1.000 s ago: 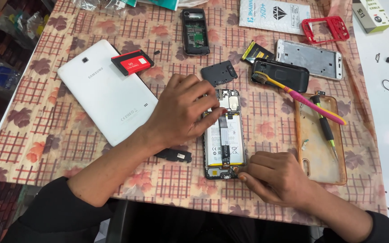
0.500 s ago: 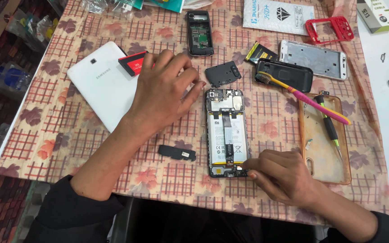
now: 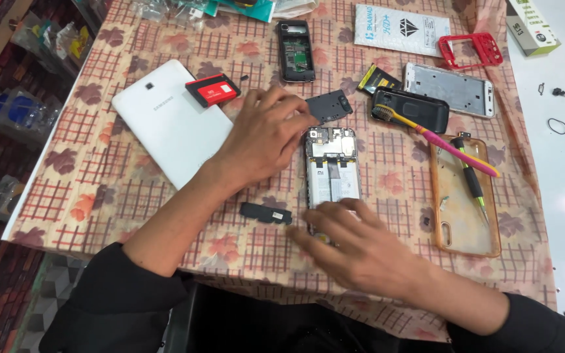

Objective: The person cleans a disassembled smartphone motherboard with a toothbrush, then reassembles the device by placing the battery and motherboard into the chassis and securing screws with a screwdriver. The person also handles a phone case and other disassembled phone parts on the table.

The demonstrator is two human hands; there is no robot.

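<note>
An opened phone (image 3: pixel 332 171) with its back off lies face down in the middle of the patterned tablecloth (image 3: pixel 99 189). My left hand (image 3: pixel 263 138) rests just left of the phone's top, fingers spread, fingertips next to a black plastic cover plate (image 3: pixel 329 106). My right hand (image 3: pixel 354 247) is blurred and lies flat with fingers apart over the phone's lower end, hiding it. A small black part (image 3: pixel 266 213) lies on the cloth between my two forearms. Neither hand holds anything that I can see.
A white tablet (image 3: pixel 165 127) with a red battery (image 3: pixel 212 90) on its corner lies left. At the back are a black keypad phone (image 3: pixel 295 51), a silver frame (image 3: pixel 449 88) and a red frame (image 3: pixel 471 49). A pink toothbrush (image 3: pixel 439 140), black case (image 3: pixel 410 108) and orange case (image 3: pixel 462 209) holding a screwdriver (image 3: pixel 472 182) lie right.
My left hand has lifted off the opened phone and moved up and left toward the black cover plate. My right hand has slid left from the phone's lower right corner and spread its fingers.
</note>
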